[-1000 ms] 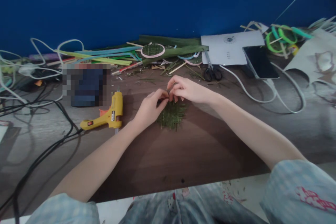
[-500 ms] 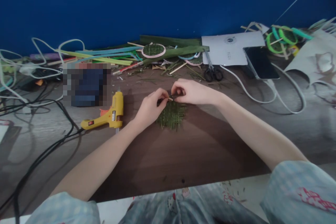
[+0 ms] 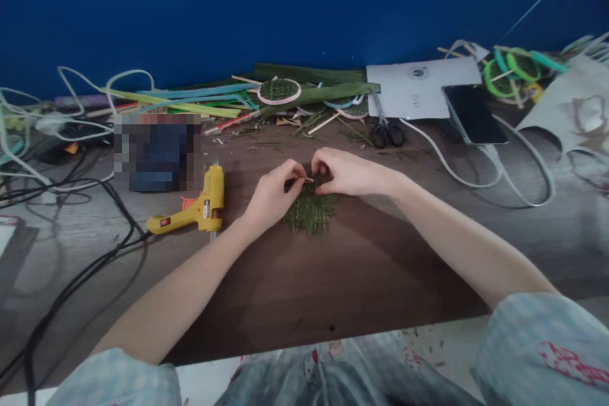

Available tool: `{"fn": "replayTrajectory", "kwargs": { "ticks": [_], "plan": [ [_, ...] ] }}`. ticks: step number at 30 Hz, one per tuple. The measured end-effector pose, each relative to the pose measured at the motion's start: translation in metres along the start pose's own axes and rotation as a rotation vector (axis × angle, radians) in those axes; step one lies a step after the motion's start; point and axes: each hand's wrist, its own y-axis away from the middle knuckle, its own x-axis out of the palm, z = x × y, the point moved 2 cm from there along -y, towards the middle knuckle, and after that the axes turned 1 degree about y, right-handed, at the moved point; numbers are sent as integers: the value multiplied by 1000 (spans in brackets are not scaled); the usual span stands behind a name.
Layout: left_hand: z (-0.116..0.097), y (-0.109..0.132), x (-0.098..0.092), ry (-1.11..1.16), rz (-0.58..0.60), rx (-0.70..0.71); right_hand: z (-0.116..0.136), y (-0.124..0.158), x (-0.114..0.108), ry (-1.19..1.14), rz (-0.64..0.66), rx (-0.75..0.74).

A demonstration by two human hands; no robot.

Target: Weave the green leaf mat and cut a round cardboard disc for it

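A small woven mat of green leaf strips [image 3: 311, 212] lies on the dark table under my fingertips, its edges frayed. My left hand [image 3: 276, 193] is closed in a pinch over the mat's far left part. A short, thin, pale strip [image 3: 309, 180] sticks out from between that thumb and forefinger; its exact kind is too small to make out. On the other side, my right hand [image 3: 345, 172] curls over the mat's far right corner. Its thumb and fingers stand apart, and I see nothing held between them.
Left of my hands lies a yellow glue gun [image 3: 207, 206] with a black cable. Scissors [image 3: 386, 130], a white sheet [image 3: 404, 92] and a phone [image 3: 473, 115] are at the back right. Leaf strips, coloured sticks and a pink-rimmed woven round [image 3: 279, 91] line the wall.
My right hand has dropped slightly toward me, and its thumb has parted from its fingers. The left hand keeps its pinch on the pale strip in nearly the same place.
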Motion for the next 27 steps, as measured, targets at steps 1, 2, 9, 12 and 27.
{"fn": "replayTrajectory", "kwargs": {
  "ticks": [1, 2, 9, 12, 27],
  "plan": [
    [0, 0, 0, 4, 0, -1, 0, 0, 0, -9, -5, -6],
    [0, 0, 0, 8, 0, -3, 0, 0, 1, -19, -11, -15],
    [0, 0, 0, 10, -5, -8, 4, 0, -1, -53, -61, -78],
    [1, 0, 0, -3, -8, -12, 5, -1, -2, -78, -68, -66],
    [0, -1, 0, 15, 5, -31, -2, -4, 1, -134, -88, -3]
  ]
}}
